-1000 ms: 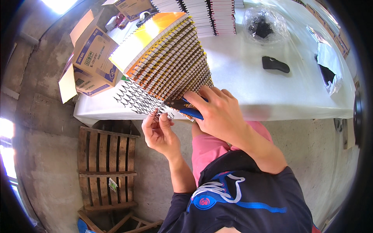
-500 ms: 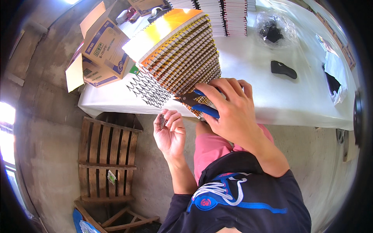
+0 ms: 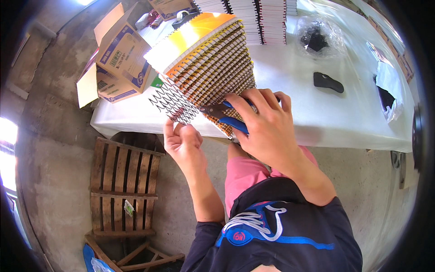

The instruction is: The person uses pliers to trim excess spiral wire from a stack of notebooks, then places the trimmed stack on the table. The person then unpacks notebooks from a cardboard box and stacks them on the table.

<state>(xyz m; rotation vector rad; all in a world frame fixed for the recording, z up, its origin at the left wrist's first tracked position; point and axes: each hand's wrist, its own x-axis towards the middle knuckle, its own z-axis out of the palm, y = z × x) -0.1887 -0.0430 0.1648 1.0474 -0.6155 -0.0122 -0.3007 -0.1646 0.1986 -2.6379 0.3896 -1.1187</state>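
A tall stack of spiral-bound notebooks (image 3: 210,56) with an orange-yellow cover on top stands at the table's near edge. From its left side, long loose ends of black spiral coils (image 3: 174,102) stick out. My right hand (image 3: 267,120) grips pliers (image 3: 233,123) with blue handles, their dark jaws pointing left against the stack's lower left corner. Just below the coil ends is my left hand (image 3: 185,147), its fingers curled and fingertips at the lowest coils. Whatever lies inside those fingers is hidden.
An open cardboard box (image 3: 122,61) sits at the table's left. More bound books (image 3: 247,20) are stacked behind. To the right lie a plastic-wrapped bundle (image 3: 317,38), a black object (image 3: 328,82) and a torn white package (image 3: 387,88). A wooden slatted pallet (image 3: 124,186) is below left.
My left hand has moved up and left to the coil ends and turned its palm away; small dark bits showed in its fingers before. The pliers shifted slightly left.
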